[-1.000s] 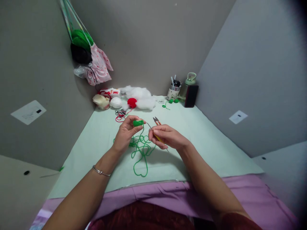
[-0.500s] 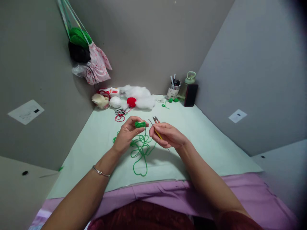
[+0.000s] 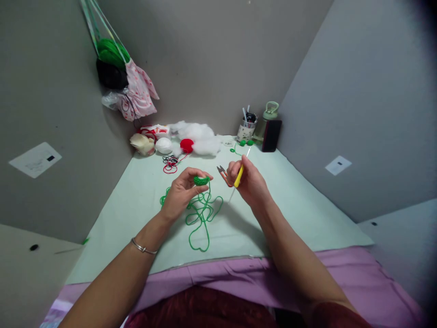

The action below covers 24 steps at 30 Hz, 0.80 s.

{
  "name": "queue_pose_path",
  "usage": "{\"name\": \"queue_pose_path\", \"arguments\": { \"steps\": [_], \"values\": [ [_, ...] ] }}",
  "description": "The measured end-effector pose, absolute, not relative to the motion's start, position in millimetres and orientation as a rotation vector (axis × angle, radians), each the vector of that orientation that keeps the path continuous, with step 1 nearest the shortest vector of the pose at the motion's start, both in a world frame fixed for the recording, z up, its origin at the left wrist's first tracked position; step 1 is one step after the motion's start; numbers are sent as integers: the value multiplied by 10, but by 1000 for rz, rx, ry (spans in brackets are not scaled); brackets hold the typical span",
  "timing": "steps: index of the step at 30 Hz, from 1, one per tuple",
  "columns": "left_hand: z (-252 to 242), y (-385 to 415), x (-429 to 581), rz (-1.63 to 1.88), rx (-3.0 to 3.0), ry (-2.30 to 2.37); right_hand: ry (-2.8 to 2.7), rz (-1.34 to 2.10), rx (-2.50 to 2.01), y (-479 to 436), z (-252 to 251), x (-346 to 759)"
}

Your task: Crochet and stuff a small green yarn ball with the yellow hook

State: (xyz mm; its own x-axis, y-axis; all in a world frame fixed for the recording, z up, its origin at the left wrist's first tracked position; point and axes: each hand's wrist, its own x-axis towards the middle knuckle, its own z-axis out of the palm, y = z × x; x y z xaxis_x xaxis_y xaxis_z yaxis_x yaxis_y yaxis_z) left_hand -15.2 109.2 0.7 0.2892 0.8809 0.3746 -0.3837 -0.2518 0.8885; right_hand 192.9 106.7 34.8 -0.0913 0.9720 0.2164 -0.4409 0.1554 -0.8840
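Between the thumb and fingers of my left hand (image 3: 180, 193) is a small green crocheted piece (image 3: 201, 181), its rim tilted toward me. A strand of green yarn (image 3: 199, 232) runs down from it into loose loops on the table. My right hand (image 3: 251, 184), apart from the piece and to its right, grips a crochet hook (image 3: 239, 175) with a yellow handle. One metal end of the hook points up and away, the other down toward the table. Thread snips (image 3: 223, 174) with orange handles lie just left of my right hand, partly hidden by its fingers.
At the back are white stuffing (image 3: 198, 134), a red yarn ball (image 3: 186, 146), a white ball (image 3: 164, 146) and tangled red and black yarn (image 3: 170, 165). A pen cup (image 3: 246, 132), bottle (image 3: 270, 111), phone (image 3: 272, 135) and small green balls (image 3: 242, 143) stand right. Walls enclose the table (image 3: 290, 214).
My right hand has moved right and up, away from the crocheted piece, turning the hook in its grip. The snips show more. My left hand has tipped the piece slightly.
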Motion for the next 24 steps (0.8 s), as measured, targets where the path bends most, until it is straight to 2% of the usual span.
{"name": "queue_pose_path", "arguments": {
  "steps": [8,24],
  "values": [
    [5,1119,-158,1343,1277,557,-1072,1127,-682,1017,386,1908],
    [30,1117,-164,1311,1221,555,-1115,1068,-625,946,396,1852]
  ]
}}
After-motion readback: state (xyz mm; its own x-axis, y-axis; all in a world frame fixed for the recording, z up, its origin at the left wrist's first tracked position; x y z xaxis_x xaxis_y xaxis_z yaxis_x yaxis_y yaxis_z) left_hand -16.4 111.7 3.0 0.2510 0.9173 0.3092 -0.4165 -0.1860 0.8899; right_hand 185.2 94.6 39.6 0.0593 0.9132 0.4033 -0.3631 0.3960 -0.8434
